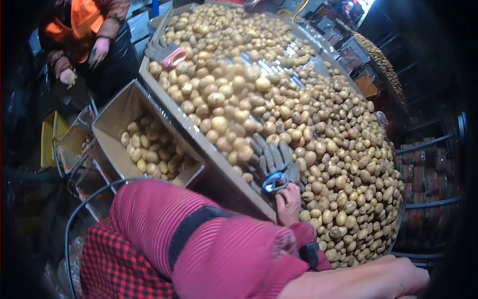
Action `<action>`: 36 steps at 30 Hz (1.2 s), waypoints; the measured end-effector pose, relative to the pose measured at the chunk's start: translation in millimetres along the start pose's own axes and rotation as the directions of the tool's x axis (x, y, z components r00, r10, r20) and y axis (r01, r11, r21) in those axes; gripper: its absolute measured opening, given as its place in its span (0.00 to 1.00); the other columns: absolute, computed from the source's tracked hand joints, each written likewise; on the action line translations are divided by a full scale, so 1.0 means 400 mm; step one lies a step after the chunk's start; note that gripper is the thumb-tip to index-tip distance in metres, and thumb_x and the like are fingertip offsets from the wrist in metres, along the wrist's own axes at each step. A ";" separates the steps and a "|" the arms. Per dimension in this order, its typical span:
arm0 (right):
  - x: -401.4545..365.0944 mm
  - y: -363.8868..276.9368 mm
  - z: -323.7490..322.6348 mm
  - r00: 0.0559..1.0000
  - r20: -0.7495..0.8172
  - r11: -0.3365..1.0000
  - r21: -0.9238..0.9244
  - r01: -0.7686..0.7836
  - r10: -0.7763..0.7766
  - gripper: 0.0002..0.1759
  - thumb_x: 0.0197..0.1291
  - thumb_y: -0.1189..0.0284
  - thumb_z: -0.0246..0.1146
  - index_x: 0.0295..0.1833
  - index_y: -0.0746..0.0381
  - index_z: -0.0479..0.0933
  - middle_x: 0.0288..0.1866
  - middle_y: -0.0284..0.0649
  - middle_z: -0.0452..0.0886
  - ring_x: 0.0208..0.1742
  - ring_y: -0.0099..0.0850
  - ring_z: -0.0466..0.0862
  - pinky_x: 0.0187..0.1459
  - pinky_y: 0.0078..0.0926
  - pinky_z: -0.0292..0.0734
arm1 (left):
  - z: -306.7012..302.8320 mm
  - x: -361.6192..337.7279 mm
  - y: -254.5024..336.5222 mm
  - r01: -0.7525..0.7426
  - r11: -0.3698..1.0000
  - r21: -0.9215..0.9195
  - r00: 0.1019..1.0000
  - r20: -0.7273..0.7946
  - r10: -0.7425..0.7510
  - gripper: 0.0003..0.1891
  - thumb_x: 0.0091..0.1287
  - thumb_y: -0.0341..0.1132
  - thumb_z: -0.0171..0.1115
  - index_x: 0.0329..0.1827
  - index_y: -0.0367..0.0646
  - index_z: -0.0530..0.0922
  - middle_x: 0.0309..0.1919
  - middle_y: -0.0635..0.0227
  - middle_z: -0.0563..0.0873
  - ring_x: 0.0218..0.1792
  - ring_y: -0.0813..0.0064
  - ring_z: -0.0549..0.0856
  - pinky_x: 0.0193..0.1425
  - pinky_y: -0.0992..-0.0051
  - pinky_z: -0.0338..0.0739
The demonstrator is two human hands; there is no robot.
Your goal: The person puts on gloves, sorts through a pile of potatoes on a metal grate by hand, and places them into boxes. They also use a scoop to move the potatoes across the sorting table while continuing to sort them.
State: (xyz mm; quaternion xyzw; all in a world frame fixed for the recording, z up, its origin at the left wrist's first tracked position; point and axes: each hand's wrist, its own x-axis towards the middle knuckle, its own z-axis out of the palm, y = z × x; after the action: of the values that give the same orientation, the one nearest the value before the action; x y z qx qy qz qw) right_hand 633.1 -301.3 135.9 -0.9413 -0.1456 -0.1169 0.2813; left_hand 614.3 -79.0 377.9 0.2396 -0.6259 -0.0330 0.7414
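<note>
My right hand [289,203] is closed at the cuff of a grey work glove [276,162] with a blue-edged opening. The glove lies fingers up on the potatoes [343,149], at the near edge of the sorting table, over what looks like a second grey glove. My left forearm, in a striped pink sleeve [209,234] with a dark band, crosses the foreground close to the camera. At its end my left hand [373,279] is bare with fingers curled; whatever they hold, if anything, is hidden. A dark watch-like band [311,255] shows near my right wrist.
A metal table rim [199,137] borders the potato heap. Left of it stands a box [114,112] partly filled with potatoes. Another glove with a pink cuff [174,57] lies at the far corner. A person in an orange vest [82,20] stands at upper left.
</note>
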 end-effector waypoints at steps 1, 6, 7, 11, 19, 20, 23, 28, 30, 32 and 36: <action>-0.008 0.012 0.006 1.000 0.006 1.000 -0.008 0.010 -0.010 0.03 0.55 0.80 0.67 0.35 0.65 0.80 0.44 0.46 0.79 0.53 0.48 0.79 0.56 0.42 0.74 | 0.011 -0.004 -0.004 0.019 1.000 0.010 1.000 0.011 -0.019 0.14 0.76 0.37 0.61 0.46 0.32 0.86 0.35 0.54 0.89 0.34 0.59 0.88 0.39 0.66 0.85; -0.009 0.008 0.006 1.000 0.027 1.000 0.002 -0.010 0.010 0.03 0.57 0.80 0.67 0.38 0.64 0.81 0.49 0.45 0.81 0.56 0.48 0.79 0.59 0.42 0.74 | 0.014 -0.016 -0.006 0.114 0.993 0.036 0.993 0.041 -0.115 0.13 0.75 0.35 0.63 0.47 0.32 0.86 0.36 0.54 0.89 0.34 0.58 0.89 0.39 0.66 0.85; -0.009 0.011 0.005 0.999 0.032 1.000 -0.012 -0.002 0.003 0.04 0.57 0.80 0.67 0.39 0.64 0.82 0.49 0.45 0.81 0.57 0.47 0.79 0.60 0.42 0.74 | 0.007 -0.020 -0.004 0.152 0.988 0.037 0.987 0.054 -0.154 0.12 0.75 0.35 0.63 0.47 0.31 0.86 0.36 0.55 0.89 0.35 0.58 0.89 0.39 0.66 0.86; -0.008 0.006 -0.001 0.999 0.013 0.997 0.071 -0.038 0.037 0.05 0.56 0.80 0.68 0.39 0.63 0.82 0.48 0.44 0.82 0.58 0.45 0.79 0.61 0.42 0.73 | -0.036 -0.030 0.002 0.303 0.950 0.071 0.944 0.114 -0.309 0.12 0.74 0.33 0.65 0.48 0.31 0.86 0.37 0.55 0.89 0.35 0.58 0.90 0.39 0.66 0.86; -0.008 0.006 -0.023 0.955 -0.107 0.916 0.332 -0.227 0.275 0.03 0.62 0.81 0.66 0.40 0.66 0.84 0.40 0.42 0.86 0.43 0.36 0.86 0.49 0.31 0.80 | -0.262 -0.188 -0.149 0.838 0.241 0.489 0.536 -0.657 -0.530 0.09 0.70 0.22 0.67 0.51 0.33 0.84 0.35 0.66 0.89 0.33 0.82 0.86 0.39 0.79 0.81; -0.007 0.008 -0.028 0.935 -0.103 0.878 0.390 -0.276 0.339 0.05 0.62 0.78 0.66 0.42 0.66 0.84 0.39 0.48 0.85 0.43 0.47 0.86 0.49 0.37 0.80 | -0.302 -0.262 -0.192 0.712 0.104 0.694 0.645 -0.588 -0.488 0.10 0.69 0.22 0.68 0.52 0.35 0.84 0.34 0.67 0.89 0.35 0.83 0.87 0.39 0.79 0.81; -0.012 0.032 -0.030 0.863 -0.040 0.745 0.526 -0.410 0.503 0.06 0.64 0.80 0.64 0.45 0.66 0.85 0.41 0.45 0.87 0.41 0.36 0.87 0.46 0.31 0.81 | -0.327 -0.358 -0.268 0.647 -0.016 0.763 0.557 -0.486 -0.673 0.23 0.61 0.27 0.76 0.60 0.41 0.82 0.43 0.62 0.87 0.37 0.69 0.90 0.42 0.70 0.85; -0.007 0.027 -0.055 0.740 0.141 0.513 0.636 -0.577 0.658 0.08 0.68 0.79 0.64 0.51 0.66 0.84 0.39 0.35 0.88 0.38 0.21 0.85 0.40 0.22 0.82 | -0.286 -0.394 -0.316 0.636 0.072 0.769 0.479 -0.319 -0.818 0.29 0.59 0.33 0.77 0.65 0.46 0.79 0.45 0.59 0.87 0.41 0.58 0.91 0.44 0.62 0.84; -0.011 0.038 -0.049 0.717 0.198 0.454 0.656 -0.604 0.668 0.10 0.69 0.79 0.64 0.54 0.65 0.83 0.41 0.36 0.88 0.38 0.22 0.85 0.39 0.22 0.83 | -0.276 -0.399 -0.348 0.582 -0.022 0.813 0.421 -0.324 -0.847 0.22 0.66 0.29 0.71 0.63 0.41 0.78 0.41 0.60 0.89 0.39 0.64 0.92 0.43 0.65 0.84; -0.014 0.051 -0.042 0.725 0.151 0.465 0.676 -0.572 0.672 0.12 0.68 0.79 0.64 0.56 0.65 0.83 0.44 0.37 0.88 0.41 0.22 0.86 0.42 0.23 0.84 | -0.293 -0.381 -0.346 0.885 0.216 0.413 0.394 -0.417 -0.819 0.15 0.70 0.30 0.67 0.59 0.39 0.80 0.43 0.61 0.89 0.40 0.69 0.89 0.44 0.68 0.84; 0.021 0.094 -0.068 0.769 0.109 0.424 0.782 -0.458 0.630 0.18 0.73 0.75 0.61 0.67 0.62 0.75 0.55 0.37 0.84 0.51 0.23 0.84 0.49 0.21 0.82 | -0.372 -0.327 -0.291 0.770 0.595 -0.231 0.398 -0.554 -0.731 0.10 0.75 0.26 0.60 0.57 0.38 0.79 0.49 0.63 0.88 0.46 0.77 0.87 0.52 0.73 0.85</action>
State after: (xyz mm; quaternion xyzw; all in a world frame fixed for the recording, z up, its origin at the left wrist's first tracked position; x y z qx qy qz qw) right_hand 650.0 -345.0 141.7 -0.7037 0.1620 -0.0390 0.6907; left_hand 756.0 -89.7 197.3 0.5147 -0.1832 -0.2658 0.7943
